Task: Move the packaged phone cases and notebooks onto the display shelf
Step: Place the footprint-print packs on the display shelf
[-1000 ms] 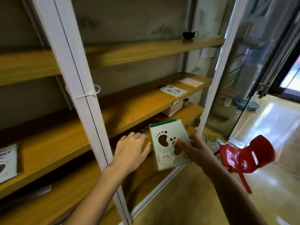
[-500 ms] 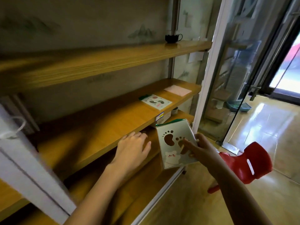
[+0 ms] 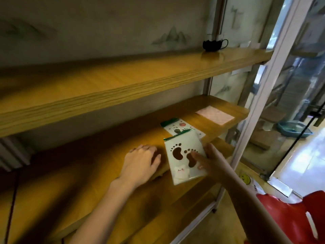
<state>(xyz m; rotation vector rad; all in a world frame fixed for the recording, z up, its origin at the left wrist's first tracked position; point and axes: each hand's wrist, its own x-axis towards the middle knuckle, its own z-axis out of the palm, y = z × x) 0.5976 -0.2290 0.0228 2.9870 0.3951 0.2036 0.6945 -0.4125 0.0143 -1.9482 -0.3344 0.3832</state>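
A glossy rectangular phone-case packet [image 3: 184,155], white with brown footprint shapes and a green top strip, is held tilted at the front edge of the grained wooden shelf [image 3: 91,166]. The right hand [image 3: 211,161] pinches the packet's right side, thumb on the front. At the packet's nine o'clock, the left hand [image 3: 140,161] rests flat on the board, fingers relaxed.

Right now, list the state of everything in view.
Held footprint package: tilted, not laid down, pinched by right-hand grip.
Second footprint package: lying flat on the middle shelf.
Pink pad: flat on same shelf.
Black cup: upright on top shelf.
Left-hand grip: resting on middle shelf, holding nothing.
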